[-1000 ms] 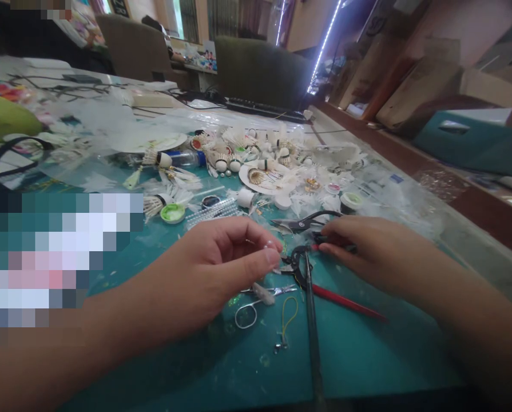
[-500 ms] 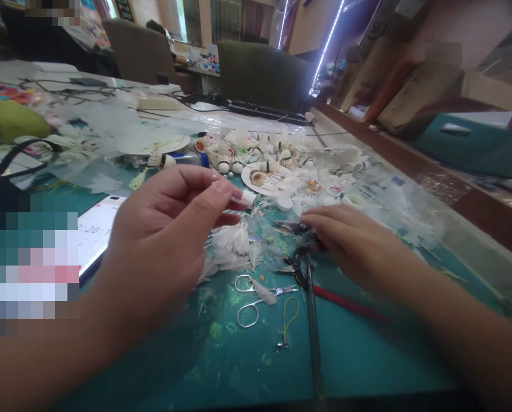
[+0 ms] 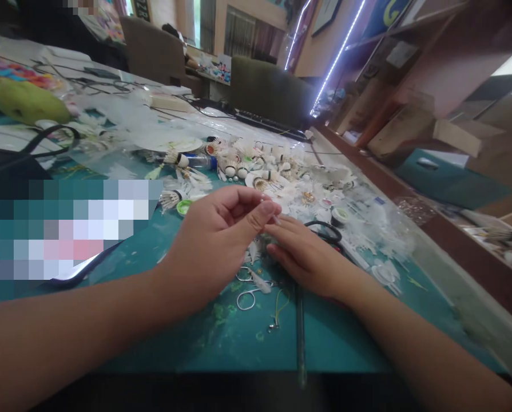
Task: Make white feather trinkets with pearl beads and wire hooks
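Since half a second ago, the left hand (image 3: pixel 223 240) has moved across to the right and the right hand (image 3: pixel 309 257) has come inward, so that their fingertips now meet or nearly meet above the table (image 3: pixel 153 349). The small piece (image 3: pixel 263 201) between them looks pale and glassy, though it is too tiny for its shape to be clear. The table has a smooth green surface with glittery smears. On it, the scissors (image 3: pixel 246 300) have thin, shiny metal loops, partly covered by a soft white feather (image 3: pixel 261 281); beside them lies a thin yellow loop of cord (image 3: pixel 281 303) with metal ends. A dark, straight rod (image 3: pixel 301 337) runs from under the right hand toward the table's near edge. Beyond the hands spread shuttlecocks (image 3: pixel 230 171) with rounded white heads, a small pot (image 3: pixel 339 216) of pale green stuff, a bottle (image 3: pixel 202 161) with a blue cap, and crumpled clear plastic. The right hand blocks whatever lies directly beneath it. The small piece sits at the left hand's thumb and forefinger, which are pinched closed on it; the right hand's fingers are stretched forward just beside it, and whether they grip anything cannot be told.
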